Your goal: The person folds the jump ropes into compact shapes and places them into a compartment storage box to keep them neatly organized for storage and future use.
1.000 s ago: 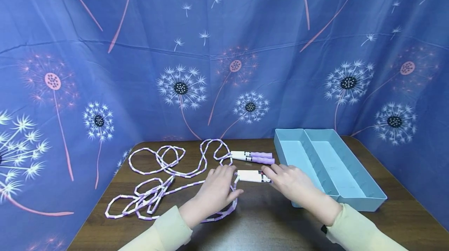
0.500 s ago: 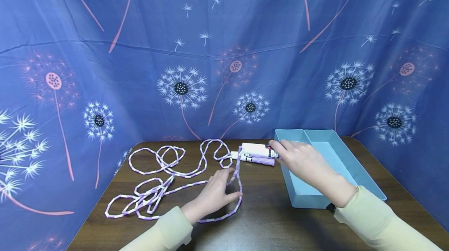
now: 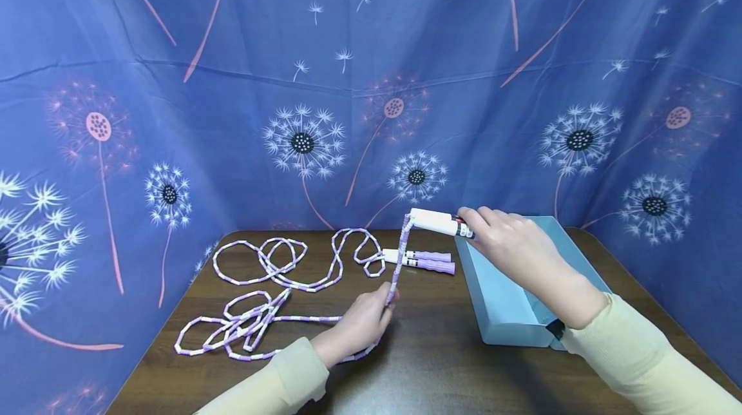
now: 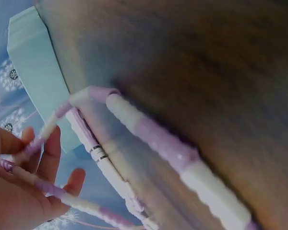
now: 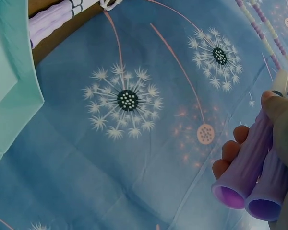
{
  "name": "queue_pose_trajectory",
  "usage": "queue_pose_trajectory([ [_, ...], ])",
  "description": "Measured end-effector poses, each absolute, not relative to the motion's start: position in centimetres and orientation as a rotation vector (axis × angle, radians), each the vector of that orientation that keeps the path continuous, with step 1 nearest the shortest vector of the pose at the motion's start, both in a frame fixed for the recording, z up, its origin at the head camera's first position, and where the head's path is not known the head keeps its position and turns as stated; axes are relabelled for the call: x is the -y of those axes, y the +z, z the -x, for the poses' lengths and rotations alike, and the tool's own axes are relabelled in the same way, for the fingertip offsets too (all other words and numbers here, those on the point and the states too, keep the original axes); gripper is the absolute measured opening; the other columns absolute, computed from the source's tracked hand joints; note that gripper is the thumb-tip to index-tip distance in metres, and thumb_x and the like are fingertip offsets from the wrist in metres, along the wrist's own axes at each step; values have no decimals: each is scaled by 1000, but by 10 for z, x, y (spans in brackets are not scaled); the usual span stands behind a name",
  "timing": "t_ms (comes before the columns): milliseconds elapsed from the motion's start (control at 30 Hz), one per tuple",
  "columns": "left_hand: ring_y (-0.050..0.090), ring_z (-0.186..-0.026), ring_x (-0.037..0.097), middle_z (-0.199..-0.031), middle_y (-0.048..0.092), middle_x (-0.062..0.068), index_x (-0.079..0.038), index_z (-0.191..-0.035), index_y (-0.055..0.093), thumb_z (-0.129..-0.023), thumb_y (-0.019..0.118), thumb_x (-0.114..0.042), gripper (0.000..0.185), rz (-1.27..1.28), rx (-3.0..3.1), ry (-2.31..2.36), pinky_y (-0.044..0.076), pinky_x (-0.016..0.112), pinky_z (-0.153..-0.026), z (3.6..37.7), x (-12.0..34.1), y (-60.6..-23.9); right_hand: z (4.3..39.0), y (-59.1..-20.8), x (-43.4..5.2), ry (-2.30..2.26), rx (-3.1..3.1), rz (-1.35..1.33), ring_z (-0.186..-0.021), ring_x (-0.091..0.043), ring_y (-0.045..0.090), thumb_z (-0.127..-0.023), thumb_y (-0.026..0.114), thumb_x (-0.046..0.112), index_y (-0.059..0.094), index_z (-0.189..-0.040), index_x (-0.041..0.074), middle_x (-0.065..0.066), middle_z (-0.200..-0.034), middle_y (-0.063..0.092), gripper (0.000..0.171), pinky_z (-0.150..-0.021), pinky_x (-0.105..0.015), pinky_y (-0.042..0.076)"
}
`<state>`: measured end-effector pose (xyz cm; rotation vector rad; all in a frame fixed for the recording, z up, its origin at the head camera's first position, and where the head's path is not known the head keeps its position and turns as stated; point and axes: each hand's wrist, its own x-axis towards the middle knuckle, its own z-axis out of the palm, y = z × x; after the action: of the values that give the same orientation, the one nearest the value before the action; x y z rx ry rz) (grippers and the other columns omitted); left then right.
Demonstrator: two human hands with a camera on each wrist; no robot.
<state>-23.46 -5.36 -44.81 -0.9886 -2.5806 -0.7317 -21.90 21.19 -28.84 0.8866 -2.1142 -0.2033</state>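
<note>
In the head view, my right hand [image 3: 518, 250] grips the two handles [image 3: 436, 221] of a beaded jump rope, raised in front of the blue box. The right wrist view shows those purple grips [image 5: 247, 165] side by side, their hollow ends facing the camera. From the handles the white and purple cord [image 3: 401, 254] drops to my left hand [image 3: 361, 321], whose fingers curl around it. In the left wrist view the cord [image 4: 48, 127] passes between thumb and fingers and loops out. The rest of this cord lies in a loose coil [image 3: 246, 331] at the table's left.
A second beaded jump rope [image 3: 333, 267] lies behind, its handles [image 3: 431, 265] together near the box. The light-blue divided box [image 3: 510, 302] stands at the right on the brown wooden table [image 3: 429, 370]. A blue dandelion-print cloth [image 3: 371, 35] hangs behind.
My right hand has lifted the jump rope handles off the table, up and to the right. The cord has risen with them, and my left hand has closed around it.
</note>
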Motion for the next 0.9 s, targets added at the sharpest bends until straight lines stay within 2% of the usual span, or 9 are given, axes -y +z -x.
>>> queue_pose_trajectory([
  [100,63,-70,16,-79,62,1,-8,-94,50,-86,57,-2,12,989,2586,-556,49,30,-59,233,56,-445,219,-291,-212,-182,2131,-864,-49,-16,48,-68,82,14,55,-111,2,-7,-73,56,53,-40,-25,38],
  [233,60,-65,17,-73,56,1,-8,-90,46,-81,57,3,18,999,2554,-310,46,29,-54,229,58,-439,219,-297,-212,-148,2159,-822,-45,-11,36,-70,81,15,55,-110,3,-5,-69,52,50,-38,-23,28],
  [367,56,-63,15,-73,56,0,-8,-91,48,-82,58,2,16,1016,2470,-66,46,26,-54,225,58,-434,220,-303,-211,-128,2169,-797,-47,-16,46,-69,81,15,54,-110,3,-8,-71,57,51,-37,-27,34],
  [500,49,-57,11,-67,54,-2,-12,-84,49,-86,60,-8,12,997,2337,184,37,23,-45,222,54,-426,221,-311,-208,-142,2188,-787,-53,-21,56,-70,82,16,54,-111,3,-10,-75,62,52,-40,-32,42],
  [633,44,-52,9,-61,49,-4,-15,-78,46,-91,49,-12,13,984,2207,349,26,22,-42,219,51,-412,219,-318,-205,-180,2219,-772,-47,-17,49,-70,81,13,55,-111,4,-8,-70,57,50,-39,-28,38],
  [767,44,-50,10,-59,46,-5,-17,-75,45,-93,33,-12,22,968,2113,410,26,22,-42,216,45,-397,219,-326,-200,-204,2230,-792,-44,-17,43,-69,78,7,54,-108,4,-6,-66,51,46,-38,-28,36],
  [900,44,-49,10,-59,47,-4,-17,-75,46,-91,31,-10,23,956,2072,415,28,24,-43,214,38,-384,219,-335,-194,-201,2246,-808,-44,-19,46,-68,80,9,53,-103,6,-5,-67,52,44,-38,-30,36],
])
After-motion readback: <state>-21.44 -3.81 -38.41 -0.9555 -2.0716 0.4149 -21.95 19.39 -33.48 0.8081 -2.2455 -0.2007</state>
